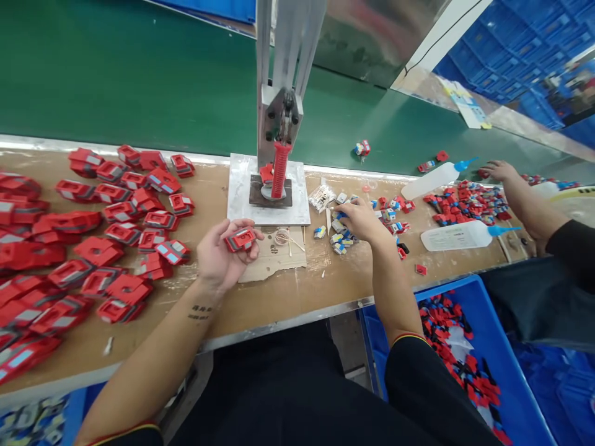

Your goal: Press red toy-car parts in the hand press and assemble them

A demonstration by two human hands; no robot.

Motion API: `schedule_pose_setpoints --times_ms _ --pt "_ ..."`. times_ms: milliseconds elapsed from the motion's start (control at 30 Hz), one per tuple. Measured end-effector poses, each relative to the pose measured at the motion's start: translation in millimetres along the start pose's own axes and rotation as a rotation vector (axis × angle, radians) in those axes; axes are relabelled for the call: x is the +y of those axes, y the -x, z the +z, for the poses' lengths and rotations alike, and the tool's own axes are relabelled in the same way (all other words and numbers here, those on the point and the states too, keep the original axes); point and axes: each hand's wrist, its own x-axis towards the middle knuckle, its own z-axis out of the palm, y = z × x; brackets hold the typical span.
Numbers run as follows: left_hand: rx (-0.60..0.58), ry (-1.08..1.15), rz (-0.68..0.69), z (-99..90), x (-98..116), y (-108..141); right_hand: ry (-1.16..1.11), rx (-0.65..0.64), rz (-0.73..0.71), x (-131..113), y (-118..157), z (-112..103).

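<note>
My left hand [225, 257] holds a red and grey plastic toy part [240, 240], with its hollow side facing up. Over a small pile of yellow, grey and blue plastic pieces [341, 238] hangs my right hand [360, 220], fingers bent down to the pieces; what the fingertips grip is hidden. Between the hands lies a sheet of cardboard [260, 266] with cotton swabs [290, 243] and a small round dish [281, 236]. Behind it stands a hand press with a red handle [279, 170], mounted on a pale metal plate [239, 204].
Many red and grey toy parts [123, 232] cover the left of the bench. At right lie two white bottles with blue nozzles [458, 236], red and blue pieces [467, 201] and a co-worker's hand [498, 170]. A blue crate [481, 288] of parts sits below; a green belt [116, 80] runs behind.
</note>
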Motion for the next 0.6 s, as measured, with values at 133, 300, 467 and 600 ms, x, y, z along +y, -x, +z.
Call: schedule_pose_setpoints --times_ms 133,300,467,600 --pt "-0.003 0.024 -0.01 3.6 2.4 2.1 0.005 -0.065 -0.006 2.6 -8.0 -5.8" --pt "-0.008 0.047 -0.004 7.3 6.8 6.0 -0.076 -0.069 0.028 10.1 0.6 -5.3" --pt "-0.091 0.08 0.021 6.7 6.3 8.1 -0.609 0.382 -0.087 2.0 14.8 -7.4" --pt "-0.218 0.057 0.06 2.6 0.1 8.4 -1.102 0.583 -0.286 -45.6 13.1 -8.4"
